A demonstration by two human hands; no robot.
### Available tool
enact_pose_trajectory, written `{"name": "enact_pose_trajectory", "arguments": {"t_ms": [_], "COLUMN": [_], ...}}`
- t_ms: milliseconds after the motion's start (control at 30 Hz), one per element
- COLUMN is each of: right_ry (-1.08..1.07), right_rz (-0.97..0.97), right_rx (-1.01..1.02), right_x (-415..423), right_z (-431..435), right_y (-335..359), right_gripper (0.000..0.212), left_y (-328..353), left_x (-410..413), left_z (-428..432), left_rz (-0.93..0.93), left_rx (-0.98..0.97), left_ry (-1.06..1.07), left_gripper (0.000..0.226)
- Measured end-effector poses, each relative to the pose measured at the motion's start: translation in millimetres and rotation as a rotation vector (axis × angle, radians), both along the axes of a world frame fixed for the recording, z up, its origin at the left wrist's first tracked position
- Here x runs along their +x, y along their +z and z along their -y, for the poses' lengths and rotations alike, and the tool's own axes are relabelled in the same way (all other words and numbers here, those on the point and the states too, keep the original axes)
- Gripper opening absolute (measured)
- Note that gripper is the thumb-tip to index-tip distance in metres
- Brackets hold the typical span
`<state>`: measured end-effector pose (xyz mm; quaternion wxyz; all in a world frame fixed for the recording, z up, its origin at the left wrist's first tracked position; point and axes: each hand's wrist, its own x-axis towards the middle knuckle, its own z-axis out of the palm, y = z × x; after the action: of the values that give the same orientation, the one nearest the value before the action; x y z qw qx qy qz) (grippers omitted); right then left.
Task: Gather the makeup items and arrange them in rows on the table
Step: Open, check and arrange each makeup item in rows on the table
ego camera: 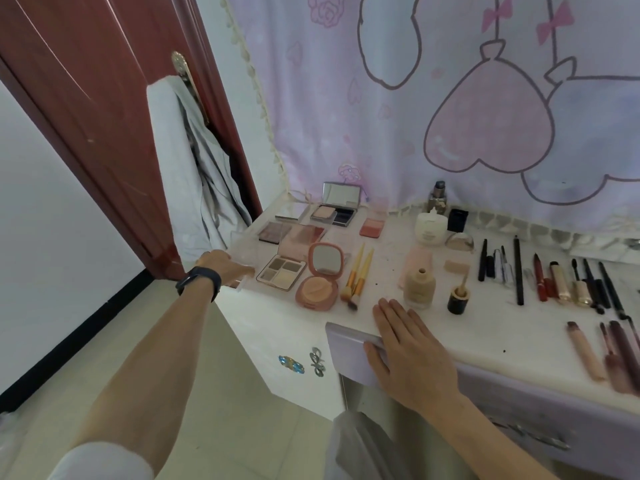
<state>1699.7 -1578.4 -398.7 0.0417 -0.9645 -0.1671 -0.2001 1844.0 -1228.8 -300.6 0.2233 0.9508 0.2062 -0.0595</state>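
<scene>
Makeup lies in rows on the white table. On the left are open eyeshadow palettes and a pink mirror compact, with yellow brushes beside them. A foundation bottle and its dark cap stand in the middle. Pencils, mascaras and lipsticks form a row on the right. My left hand reaches to the table's left corner and holds a clear-lidded case; its fingertips are partly hidden. My right hand lies flat on the table's front edge, fingers straight.
A cream jar, a black cube and a perfume bottle stand at the back by the pink curtain. A lilac drawer front juts out under my right hand. A red-brown door with hanging cloth is left.
</scene>
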Motion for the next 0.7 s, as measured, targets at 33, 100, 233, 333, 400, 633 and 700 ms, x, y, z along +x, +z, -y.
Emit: {"name": "enact_pose_trajectory", "arguments": {"t_ms": [33,100,233,333,400,633,700], "right_ry": [-0.001,-0.005,-0.003,0.003,0.002,-0.003,-0.007], "right_rz": [0.004,0.01,0.029,0.039,0.041,0.038,0.036], "right_rx": [0.0,0.005,0.023,0.033,0.044,0.056,0.058], "right_x": [0.0,0.1,0.8,1.0,0.9,0.2,0.1], "right_z": [-0.1,-0.4,-0.9,-1.1,-1.3,-2.0,-2.2], "right_y": [-0.5,-1.4,-1.8,-2.0,-2.0,-1.4,-1.2], "right_gripper": [0.065,0.064,0.064,0.063,0.063,0.064,0.064], "left_y": [0.3,-0.7,-3.0,-7.1,-9.2,-16.4,-18.8], "left_x": [2.2,6.3,7.5,9.2,9.8,12.7,14.2], "left_z": [-1.0,-3.9,-5.0,-5.7,-5.7,-3.4,-0.8], "left_rz": [-0.012,-0.033,-0.019,-0.01,-0.007,0.048,0.075], "left_rx": [0.0,0.009,-0.07,-0.101,-0.1,-0.107,-0.049], "left_ry": [-0.001,-0.009,0.024,0.026,0.022,0.054,0.061], "left_gripper": [0.052,0.069,0.086,0.087,0.085,0.081,0.084]}}
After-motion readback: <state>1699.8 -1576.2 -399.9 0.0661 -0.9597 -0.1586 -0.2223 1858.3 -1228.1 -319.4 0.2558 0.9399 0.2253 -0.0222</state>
